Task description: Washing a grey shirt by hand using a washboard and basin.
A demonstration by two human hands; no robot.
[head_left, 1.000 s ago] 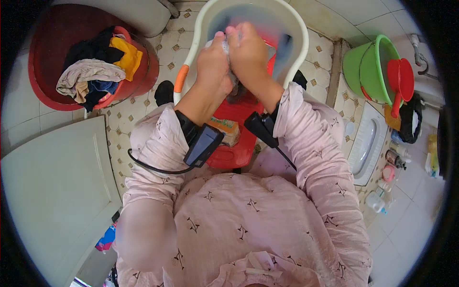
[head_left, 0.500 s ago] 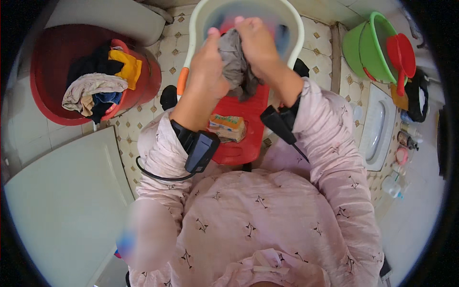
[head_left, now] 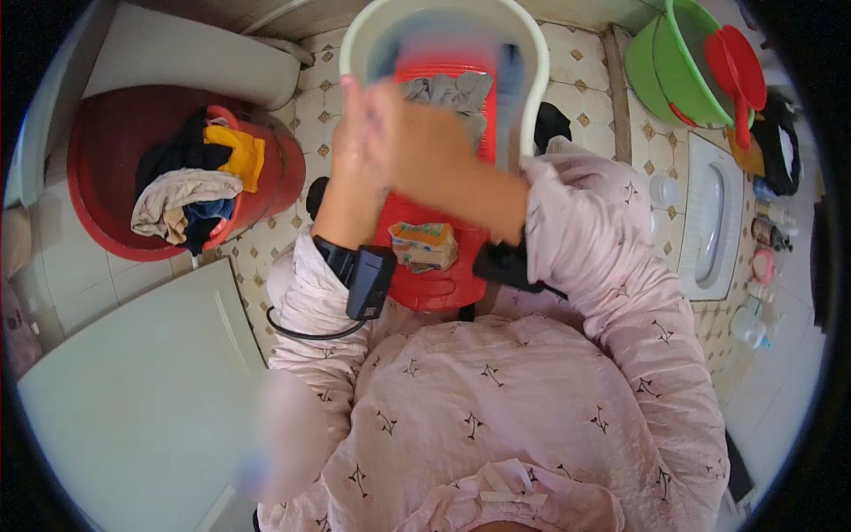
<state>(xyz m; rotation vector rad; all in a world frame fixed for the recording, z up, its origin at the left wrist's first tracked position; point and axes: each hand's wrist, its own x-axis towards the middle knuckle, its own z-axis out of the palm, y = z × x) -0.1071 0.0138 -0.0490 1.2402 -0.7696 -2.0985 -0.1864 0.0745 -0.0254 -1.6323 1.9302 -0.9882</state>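
Note:
My left hand (head_left: pixel 356 137) is raised over the near left side of the basin, its fingers stretched upward. Pressed against it or just in front is my right hand (head_left: pixel 412 142), smeared by motion, so its fingers are unclear. A wet grey cloth (head_left: pixel 456 91) lies bunched on the red washboard (head_left: pixel 432 291), partly behind my right hand. The washboard leans into a white basin (head_left: pixel 541 53) holding cloudy water and dark fabric. Nearer me, a bar of soap in an orange and white wrapper (head_left: pixel 423 246) rests on the board.
At left, a red tub (head_left: pixel 97 195) has a smaller red bucket with piled clothes (head_left: pixel 186 191). At right stand a green bucket (head_left: pixel 651 80) with a red dipper (head_left: pixel 737 71), a squat toilet (head_left: pixel 709 213) and several bottles (head_left: pixel 752 328). A pale panel (head_left: pixel 133 372) lies at lower left.
The grey cloth has left my hands and now lies on the washboard. Both hands have come together, moving left and toward me. The view has shifted slightly.

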